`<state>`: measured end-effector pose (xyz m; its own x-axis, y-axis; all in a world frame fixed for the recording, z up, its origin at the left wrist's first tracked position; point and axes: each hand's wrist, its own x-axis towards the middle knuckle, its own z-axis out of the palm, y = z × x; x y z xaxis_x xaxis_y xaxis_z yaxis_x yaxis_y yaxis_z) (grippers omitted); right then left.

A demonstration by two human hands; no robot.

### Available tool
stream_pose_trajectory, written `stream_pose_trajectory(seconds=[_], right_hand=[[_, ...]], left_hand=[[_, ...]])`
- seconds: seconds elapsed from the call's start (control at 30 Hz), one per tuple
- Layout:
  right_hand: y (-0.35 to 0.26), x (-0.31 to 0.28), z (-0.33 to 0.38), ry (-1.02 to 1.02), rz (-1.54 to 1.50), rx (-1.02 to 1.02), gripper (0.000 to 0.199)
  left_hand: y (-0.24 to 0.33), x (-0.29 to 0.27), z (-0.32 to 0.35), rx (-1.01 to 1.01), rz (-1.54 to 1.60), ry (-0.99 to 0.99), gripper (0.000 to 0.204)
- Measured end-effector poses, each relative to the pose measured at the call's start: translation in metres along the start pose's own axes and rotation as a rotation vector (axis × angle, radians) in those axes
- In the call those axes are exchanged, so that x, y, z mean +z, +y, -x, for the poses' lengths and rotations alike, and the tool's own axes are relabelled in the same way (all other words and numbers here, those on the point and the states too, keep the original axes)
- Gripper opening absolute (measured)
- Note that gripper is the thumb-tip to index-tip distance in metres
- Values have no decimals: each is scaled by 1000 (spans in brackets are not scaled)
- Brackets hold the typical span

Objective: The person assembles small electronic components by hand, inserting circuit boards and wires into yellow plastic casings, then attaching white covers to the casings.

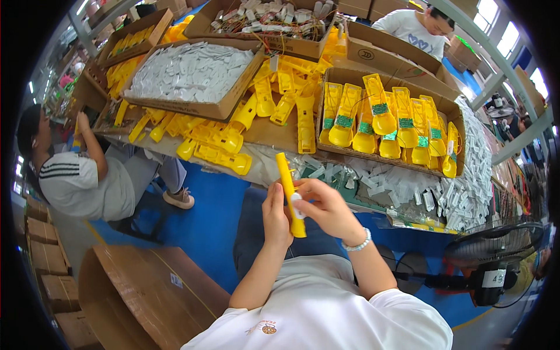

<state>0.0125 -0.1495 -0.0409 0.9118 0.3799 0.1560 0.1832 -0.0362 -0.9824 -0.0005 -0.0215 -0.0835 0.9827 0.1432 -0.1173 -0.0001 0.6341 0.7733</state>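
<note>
Above my lap, in front of the table edge, I hold a long yellow plastic housing tilted nearly upright. My left hand is closed round its left side. From the right, my right hand reaches across with bent fingers at a small white plastic piece, which lies against the middle of the housing. The fingertips touch that white piece; its far side is hidden. Beyond my hands, a cardboard box holds several yellow housings with green circuit boards or green wrapping on them.
Loose yellow housings lie heaped on the table beside a carton of flat white pieces. Clear strips spread at right near a black fan. A large carton stands at lower left. Co-workers sit at left and far right.
</note>
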Motion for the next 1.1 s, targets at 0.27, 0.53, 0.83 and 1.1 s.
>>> stream_pose_trajectory(seconds=[0.27,0.53,0.83,1.1], right_hand=[[-87,-120,-14,975,1010,-424,14],[-90,-185,-50,737,1500,67,27],[-167,-134,-221,328,1217,-441,19],[-117,-196,-384,280,1558,-166,18]], left_hand=[[-3,-34,-6,22,-96,-51,33],[-25,-114,25,-77,-238,66,20],[-21,-200,51,-82,-298,362,18],[-1,-205,55,40,-305,547,24]])
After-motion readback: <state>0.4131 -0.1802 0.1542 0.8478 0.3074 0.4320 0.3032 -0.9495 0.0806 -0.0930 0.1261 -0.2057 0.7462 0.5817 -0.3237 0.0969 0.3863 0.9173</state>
